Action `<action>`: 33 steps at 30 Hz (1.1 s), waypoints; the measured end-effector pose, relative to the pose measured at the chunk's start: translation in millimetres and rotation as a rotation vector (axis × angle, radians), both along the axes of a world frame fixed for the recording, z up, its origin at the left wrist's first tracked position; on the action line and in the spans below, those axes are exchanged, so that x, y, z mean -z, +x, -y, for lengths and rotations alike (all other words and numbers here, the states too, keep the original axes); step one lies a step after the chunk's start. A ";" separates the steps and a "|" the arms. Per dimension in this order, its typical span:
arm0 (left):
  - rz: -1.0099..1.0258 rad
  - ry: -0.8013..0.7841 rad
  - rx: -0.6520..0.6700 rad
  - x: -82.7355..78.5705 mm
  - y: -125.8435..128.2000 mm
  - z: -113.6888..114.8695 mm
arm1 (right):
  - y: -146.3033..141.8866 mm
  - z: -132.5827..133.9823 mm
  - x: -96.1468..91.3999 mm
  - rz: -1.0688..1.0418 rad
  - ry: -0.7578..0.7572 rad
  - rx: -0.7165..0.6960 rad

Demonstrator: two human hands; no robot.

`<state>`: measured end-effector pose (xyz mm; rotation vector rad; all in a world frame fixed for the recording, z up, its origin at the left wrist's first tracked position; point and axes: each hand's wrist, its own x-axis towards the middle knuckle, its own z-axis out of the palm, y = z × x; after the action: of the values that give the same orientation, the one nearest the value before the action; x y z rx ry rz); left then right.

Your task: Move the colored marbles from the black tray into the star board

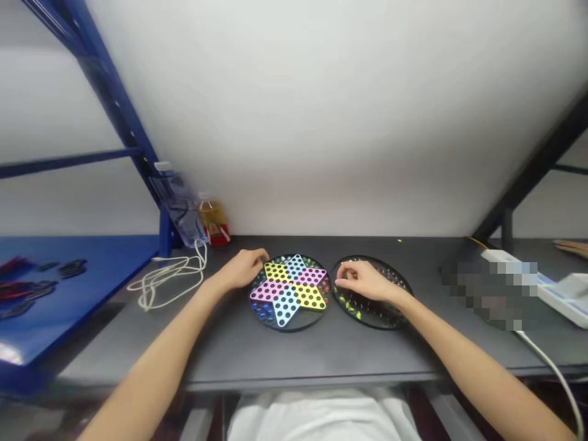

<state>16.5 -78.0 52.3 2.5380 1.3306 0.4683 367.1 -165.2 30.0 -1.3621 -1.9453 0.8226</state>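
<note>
on the grey table [321, 352], near its middle, lay a round star board [289, 289] with pink, yellow and pale blue points full of holes. blue marbles [264, 311] sat in the board's dark rim at the lower left, and red ones at its right side. just right of the star board, almost touching it, lay a round black tray [392, 312] with rows of dark marbles and a few yellow marbles [351, 308] at its near left.

the left hand [243, 269] rested at the star board's upper left rim, fingers curled close together; whether they pinched a marble could not be told. the right hand [365, 282] lay over the black tray, fingers bent down with thumb and forefinger drawn near each other at its upper left; a pinched marble could not be made out.

left of the star board lay a loose white cable [169, 278], and beyond it a blue shelf [68, 288]. bare table ran between the star board and the near edge. far right of the star board stood a white box [565, 294].
</note>
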 end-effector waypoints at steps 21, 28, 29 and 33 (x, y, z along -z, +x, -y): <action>-0.034 0.002 -0.007 1.5 1.0 -2.3 | -6.1 -4.6 4.4 -0.381 -0.156 0.150; -0.053 0.012 -0.002 1.1 1.9 -1.1 | 3.6 11.4 -18.1 0.183 0.033 -0.238; -0.051 0.017 -0.005 0.9 2.0 -0.7 | 4.7 13.6 -20.6 0.195 0.005 -0.281; -0.049 0.010 -0.004 0.1 2.3 0.7 | 5.5 19.3 -24.4 0.253 -0.079 -0.386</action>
<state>18.7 -78.7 52.1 2.5714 1.3538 0.4175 372.6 -184.5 54.3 -1.1975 -2.4459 0.9486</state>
